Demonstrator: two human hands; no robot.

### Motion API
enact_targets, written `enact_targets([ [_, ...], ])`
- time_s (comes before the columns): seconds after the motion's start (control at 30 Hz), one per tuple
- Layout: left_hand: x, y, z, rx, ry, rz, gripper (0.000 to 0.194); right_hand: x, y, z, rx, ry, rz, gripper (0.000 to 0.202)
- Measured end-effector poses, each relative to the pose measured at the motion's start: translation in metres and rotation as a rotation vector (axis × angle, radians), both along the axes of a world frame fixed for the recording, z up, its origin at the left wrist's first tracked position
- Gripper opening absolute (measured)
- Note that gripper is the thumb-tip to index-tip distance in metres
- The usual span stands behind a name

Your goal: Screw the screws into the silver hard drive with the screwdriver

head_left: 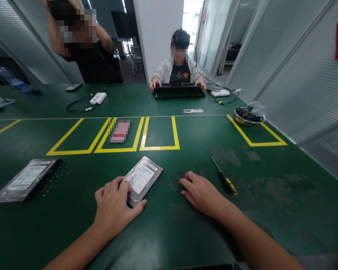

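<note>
My left hand [114, 202] grips a hard drive [144, 178] by its near left edges, with the thumb at the near corner and fingers on the left side. The drive's labelled face is up and it lies at a slant on the green table. Right of it, my right hand [198, 191] rests on the tabletop, fingers loosely bent and thumb apart, with no object seen in it. A screwdriver [225, 178] with a black and yellow handle lies just beyond the right hand. Another hard drive [28, 178] lies at the left, with several tiny screws [55, 180] scattered beside it.
Yellow tape [159, 148] marks boxes across the table; a pink, blurred-out item [120, 131] lies in one. A metal bowl [249, 117] of dark parts stands at the right. Opposite, a seated person [183, 71] holds a black panel [180, 92]; another person [92, 60] has raised arms.
</note>
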State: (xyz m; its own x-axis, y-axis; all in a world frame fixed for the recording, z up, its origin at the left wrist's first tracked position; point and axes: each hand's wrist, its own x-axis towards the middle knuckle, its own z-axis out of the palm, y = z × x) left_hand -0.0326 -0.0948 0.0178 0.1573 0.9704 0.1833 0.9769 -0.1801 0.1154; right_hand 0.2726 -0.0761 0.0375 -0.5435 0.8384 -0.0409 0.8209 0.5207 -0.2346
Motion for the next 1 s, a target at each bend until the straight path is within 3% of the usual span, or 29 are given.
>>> enact_targets([
  [0.1,0.005,-0.012,-0.001,-0.005,-0.039,-0.052,0.056,-0.001,0.000,0.001,-0.007,-0.006,-0.003,0.024],
  [0.2,0.004,-0.013,0.003,-0.079,-0.120,-0.160,0.049,-0.001,0.000,0.000,-0.010,-0.016,-0.002,0.024],
  [0.3,0.005,0.000,0.011,-0.238,-0.249,-0.244,0.040,-0.001,0.000,-0.002,-0.003,-0.016,0.002,0.023],
  [0.4,0.011,0.023,0.018,-0.409,-0.360,-0.180,0.046,0.000,0.000,-0.004,0.001,-0.007,0.005,0.022],
  [0.47,0.018,0.039,0.020,-0.397,-0.319,-0.111,0.049,0.000,0.000,-0.004,0.002,0.001,0.005,0.021],
  [0.57,0.025,0.058,0.021,-0.365,-0.210,-0.107,0.061,0.001,0.001,-0.005,0.008,0.027,0.004,0.020],
  [0.63,0.027,0.065,0.021,-0.361,-0.182,-0.141,0.056,0.001,0.002,-0.005,0.009,0.054,0.011,0.020],
  [1.0,0.024,0.058,0.005,-0.269,-0.228,-0.136,0.052,-0.006,0.004,-0.013,0.013,0.301,-0.016,0.018],
])
